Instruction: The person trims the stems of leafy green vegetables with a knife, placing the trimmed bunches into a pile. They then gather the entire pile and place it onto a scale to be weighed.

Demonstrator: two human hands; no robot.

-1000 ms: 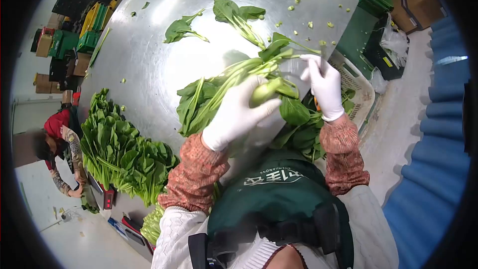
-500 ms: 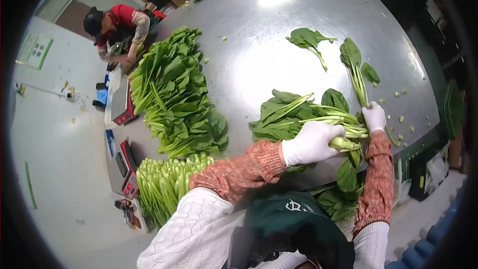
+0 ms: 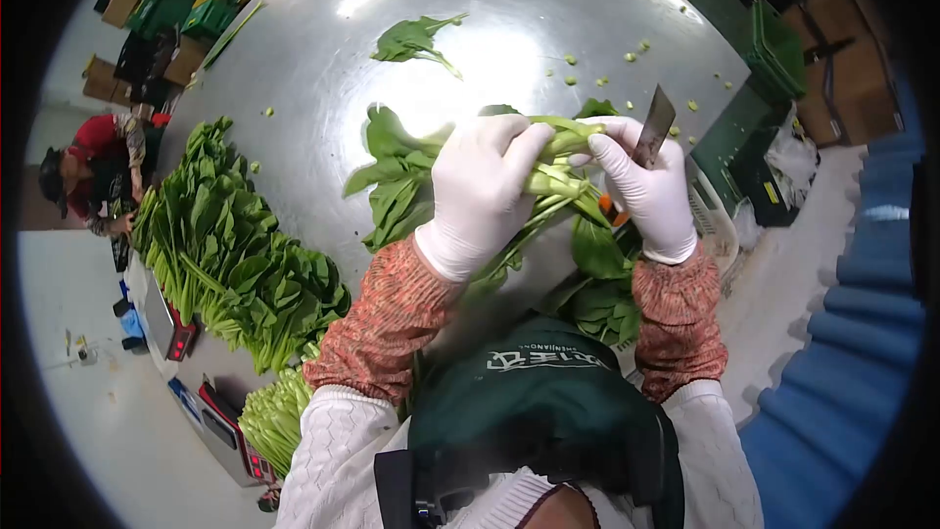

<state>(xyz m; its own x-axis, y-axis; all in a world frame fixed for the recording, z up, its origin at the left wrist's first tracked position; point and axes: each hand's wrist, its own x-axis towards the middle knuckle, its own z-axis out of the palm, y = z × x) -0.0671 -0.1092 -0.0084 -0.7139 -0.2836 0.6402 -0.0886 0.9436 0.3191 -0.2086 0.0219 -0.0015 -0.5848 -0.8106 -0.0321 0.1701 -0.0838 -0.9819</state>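
My left hand (image 3: 485, 186), in a white glove, is closed around several stalks of leafy greens (image 3: 560, 178), cut ends to the right. Their leaves (image 3: 392, 171) spread out left of the hand. My gloved right hand (image 3: 648, 191) is closed on a knife (image 3: 654, 127), its blade pointing up past the fingers. An orange piece, perhaps the handle, shows below that palm. The right thumb and fingers meet at the stalk ends. More green leaves (image 3: 599, 309) lie below, near the table's front edge.
A long heap of greens (image 3: 230, 245) covers the table's left side, with pale stalks (image 3: 274, 416) nearer me. Red scales (image 3: 181, 333) stand beyond. A co-worker (image 3: 93, 167) bends at far left. One leafy sprig (image 3: 416, 39) and small scraps (image 3: 643, 44) lie on the metal table (image 3: 304, 69).
The view has swung to the right. My right hand has left the separate stalk it was touching and come to the stalk ends beside my left hand; the knife blade now shows.
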